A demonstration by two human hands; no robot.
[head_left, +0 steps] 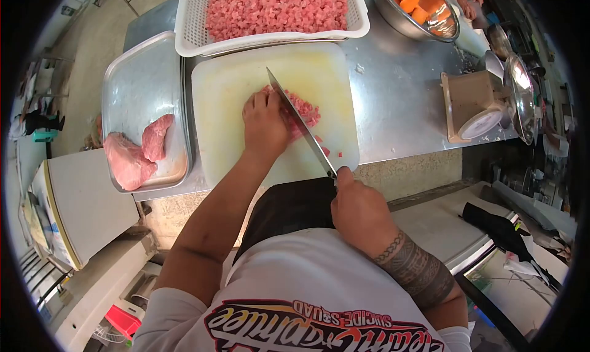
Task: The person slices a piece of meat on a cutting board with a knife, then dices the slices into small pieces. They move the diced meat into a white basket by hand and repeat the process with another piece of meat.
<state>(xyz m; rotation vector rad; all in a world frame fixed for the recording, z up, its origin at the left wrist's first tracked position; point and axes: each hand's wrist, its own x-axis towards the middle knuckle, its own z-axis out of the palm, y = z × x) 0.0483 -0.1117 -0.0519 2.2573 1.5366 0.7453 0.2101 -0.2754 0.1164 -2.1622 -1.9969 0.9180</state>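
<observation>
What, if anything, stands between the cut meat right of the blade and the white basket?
Only the raised near wall of the white basket. Bare cutting board lies between it and the cut meat; the knife slants alongside, held in the right hand, not across that path.

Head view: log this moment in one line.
left hand: on meat | right hand: gripping knife | meat: on cutting board | white basket: diced meat

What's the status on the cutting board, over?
Right hand gripping knife. Left hand close beside the knife, fingers' hold hidden. Small meat pieces on cutting board, along the knife. No other obstruction visible there.
</observation>
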